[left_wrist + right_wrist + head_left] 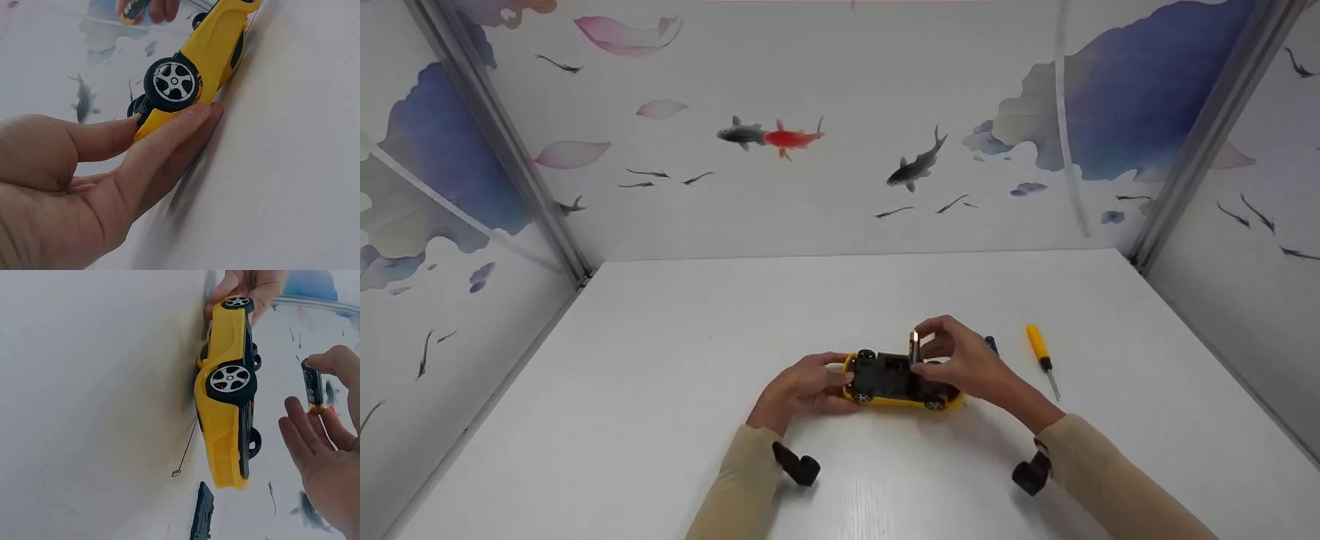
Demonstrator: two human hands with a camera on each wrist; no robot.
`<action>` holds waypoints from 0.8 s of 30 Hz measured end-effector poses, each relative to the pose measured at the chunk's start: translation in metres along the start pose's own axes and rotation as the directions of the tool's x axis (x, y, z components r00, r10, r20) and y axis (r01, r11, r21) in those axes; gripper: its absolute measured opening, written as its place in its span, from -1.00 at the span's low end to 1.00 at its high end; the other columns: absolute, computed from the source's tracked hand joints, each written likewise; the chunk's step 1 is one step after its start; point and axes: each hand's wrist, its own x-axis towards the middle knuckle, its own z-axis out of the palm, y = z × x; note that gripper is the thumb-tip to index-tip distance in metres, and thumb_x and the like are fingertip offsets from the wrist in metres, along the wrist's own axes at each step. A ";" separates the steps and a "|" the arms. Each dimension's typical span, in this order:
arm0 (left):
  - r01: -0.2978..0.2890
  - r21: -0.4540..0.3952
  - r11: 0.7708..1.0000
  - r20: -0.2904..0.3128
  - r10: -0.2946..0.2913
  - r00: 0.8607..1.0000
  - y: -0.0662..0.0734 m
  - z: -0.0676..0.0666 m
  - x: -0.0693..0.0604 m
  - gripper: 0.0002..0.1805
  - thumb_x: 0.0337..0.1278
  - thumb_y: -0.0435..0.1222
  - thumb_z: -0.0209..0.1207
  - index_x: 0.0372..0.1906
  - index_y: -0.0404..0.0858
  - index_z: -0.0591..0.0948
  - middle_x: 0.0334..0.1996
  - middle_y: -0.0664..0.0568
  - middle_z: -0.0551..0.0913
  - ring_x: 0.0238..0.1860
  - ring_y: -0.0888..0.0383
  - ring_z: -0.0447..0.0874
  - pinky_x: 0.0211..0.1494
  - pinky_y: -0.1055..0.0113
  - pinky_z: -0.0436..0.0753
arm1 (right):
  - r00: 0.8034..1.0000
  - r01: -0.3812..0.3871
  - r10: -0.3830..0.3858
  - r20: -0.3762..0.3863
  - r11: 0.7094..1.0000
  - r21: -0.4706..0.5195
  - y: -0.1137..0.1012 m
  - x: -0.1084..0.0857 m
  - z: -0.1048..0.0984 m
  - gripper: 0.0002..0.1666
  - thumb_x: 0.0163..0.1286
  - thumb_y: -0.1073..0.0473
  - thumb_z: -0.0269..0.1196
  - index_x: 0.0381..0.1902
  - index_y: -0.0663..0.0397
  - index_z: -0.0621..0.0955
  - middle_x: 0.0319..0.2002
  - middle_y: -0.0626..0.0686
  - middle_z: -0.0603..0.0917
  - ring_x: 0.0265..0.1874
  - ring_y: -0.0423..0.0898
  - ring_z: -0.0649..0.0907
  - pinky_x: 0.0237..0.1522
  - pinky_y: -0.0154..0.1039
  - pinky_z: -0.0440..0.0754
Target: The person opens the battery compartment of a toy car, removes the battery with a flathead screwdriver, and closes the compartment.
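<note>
A yellow toy car (885, 379) lies upside down, its black underside and wheels facing up. At its left end my left hand (808, 384) grips the body; in the left wrist view the thumb and fingers (163, 132) pinch the yellow end near a wheel (174, 81). Above the car's underside, my right hand (964, 360) holds a battery (915, 349) upright. The right wrist view shows this battery (314, 386), black with a gold end, between the thumb and fingertips of the right hand (326, 455), apart from the car (222, 416).
A screwdriver (1038, 345) with a yellow handle lies right of the right hand. Partly behind that hand is a dark blue item (991, 345). In the right wrist view a black flat part (202, 512) and a thin wire with a looped end (185, 453) appear near the car.
</note>
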 end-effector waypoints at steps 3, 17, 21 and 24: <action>-0.011 -0.013 1.000 0.009 0.011 1.000 0.000 0.000 0.000 -0.40 0.38 -0.45 0.12 0.47 -0.26 0.33 0.27 -0.34 0.51 0.13 -0.11 0.67 0.07 0.08 0.75 | 1.000 -0.010 0.009 0.018 0.998 0.057 0.003 -0.003 -0.009 -0.37 0.24 0.24 0.43 0.23 0.17 0.45 -0.01 0.22 0.66 -0.11 -0.11 0.70 -0.14 -0.39 0.70; -0.012 -0.032 0.999 0.010 0.012 1.000 0.000 0.002 -0.003 -0.43 0.38 -0.44 0.12 0.45 -0.27 0.36 0.28 -0.32 0.50 0.07 -0.05 0.68 0.07 0.07 0.74 | 0.995 -0.096 0.097 -0.006 0.989 0.109 0.025 -0.021 -0.043 -0.27 0.22 0.21 0.45 0.31 0.21 0.44 0.18 0.29 0.53 -0.06 -0.18 0.68 -0.06 -0.40 0.70; -0.006 -0.035 0.999 0.007 0.006 1.000 0.000 0.002 -0.002 -0.43 0.39 -0.44 0.11 0.46 -0.27 0.34 0.29 -0.32 0.48 0.08 -0.06 0.68 0.09 0.06 0.73 | 0.991 -0.128 0.131 -0.017 0.985 0.114 0.031 -0.027 -0.056 -0.25 0.22 0.21 0.45 0.33 0.20 0.44 0.28 0.29 0.48 -0.06 -0.26 0.69 -0.05 -0.35 0.72; -0.004 -0.029 1.000 0.006 0.004 1.000 0.000 0.002 -0.002 -0.43 0.39 -0.44 0.11 0.46 -0.26 0.34 0.30 -0.32 0.48 0.08 -0.06 0.67 0.10 0.06 0.73 | 0.989 -0.144 0.147 -0.027 0.986 0.084 0.036 -0.030 -0.066 -0.26 0.22 0.19 0.45 0.33 0.17 0.45 0.31 0.26 0.48 -0.04 -0.26 0.69 -0.06 -0.35 0.70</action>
